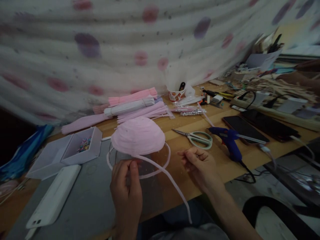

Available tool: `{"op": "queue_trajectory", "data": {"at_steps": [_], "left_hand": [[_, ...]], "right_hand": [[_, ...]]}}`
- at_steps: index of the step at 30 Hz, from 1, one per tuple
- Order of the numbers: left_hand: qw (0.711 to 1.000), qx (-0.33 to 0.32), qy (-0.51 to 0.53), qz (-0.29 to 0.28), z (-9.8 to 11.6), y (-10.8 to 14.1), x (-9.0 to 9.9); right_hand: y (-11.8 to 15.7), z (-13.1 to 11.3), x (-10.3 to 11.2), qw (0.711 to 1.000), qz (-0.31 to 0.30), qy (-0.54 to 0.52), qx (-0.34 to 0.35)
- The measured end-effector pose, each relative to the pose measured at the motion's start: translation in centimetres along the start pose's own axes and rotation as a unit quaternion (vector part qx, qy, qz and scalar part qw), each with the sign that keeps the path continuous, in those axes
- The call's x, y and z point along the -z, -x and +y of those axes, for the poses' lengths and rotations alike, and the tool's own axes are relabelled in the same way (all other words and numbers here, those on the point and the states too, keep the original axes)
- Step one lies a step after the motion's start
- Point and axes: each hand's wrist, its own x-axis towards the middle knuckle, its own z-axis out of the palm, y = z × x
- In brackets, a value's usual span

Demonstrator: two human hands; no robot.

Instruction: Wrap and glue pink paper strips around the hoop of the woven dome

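Note:
A pale pink dome of coiled pipe cleaner sits before me, with a round pink ring showing below it. From the dome's near edge a loose pink pipe cleaner curves toward me, its end hanging past the table edge. My left hand is closed just below that edge, thumb against fingers; what it pinches, if anything, is hidden. Right of the dome, my right hand is raised with its thumb and fingertips pressed together. Nothing I can name shows in that pinch. Scissors with pale green handles lie just beyond it.
A blue glue gun with a cord lies at right, near two dark phones. Bundles of pipe cleaners lie behind the dome. A white box of beads and a white power bank are at left.

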Motion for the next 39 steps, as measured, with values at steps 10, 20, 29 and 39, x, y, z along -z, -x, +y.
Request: {"op": "queue_trajectory", "data": {"at_steps": [10,20,29,39], "left_hand": [[1.000,0.011,-0.009,-0.013,0.0,0.3,0.2],[0.999,0.018,-0.033,-0.013,0.1,0.3,0.2],[0.998,0.066,-0.011,-0.010,0.3,0.5,0.3],[0.997,0.045,-0.061,-0.015,-1.4,1.4,0.8]], "right_hand": [[0.7,0.2,0.1,0.999,-0.044,-0.008,-0.015],[0.3,0.1,0.0,0.998,-0.014,-0.043,-0.050],[0.4,0.7,0.6,0.996,-0.039,-0.060,-0.047],[1.2,0.4,0.5,0.996,-0.052,-0.066,-0.021]]}}
